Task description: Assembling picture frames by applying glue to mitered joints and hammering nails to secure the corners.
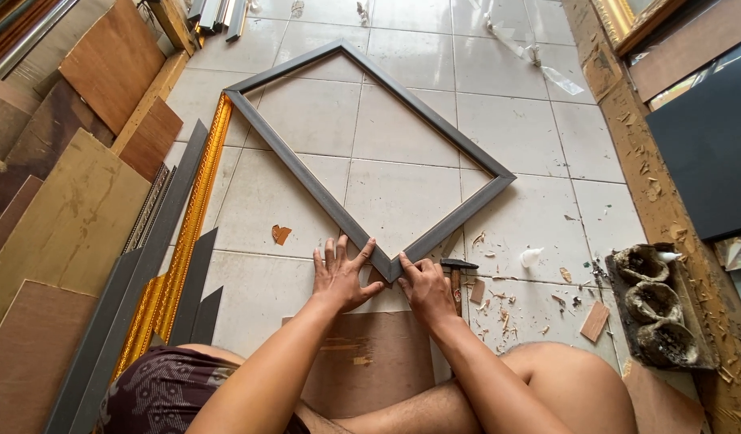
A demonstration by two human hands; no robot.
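A dark grey rectangular picture frame point(306, 173) lies flat on the white tiled floor, turned like a diamond with one corner toward me. My left hand point(340, 273) lies flat with spread fingers on the frame's left bar at that near corner. My right hand point(425, 286) presses the right bar at the same corner, fingers curled against it. Just right of my right hand a hammer point(457, 277) rests on the floor, its head by the frame's bar. A brown board point(370, 358) lies under my forearms.
Gold and dark frame mouldings point(181, 241) and wooden boards point(73, 217) are stacked along the left. Wood chips litter the tiles at the right, beside a dark tray with three crusted pots point(655, 305). A black panel point(708, 145) leans at the far right.
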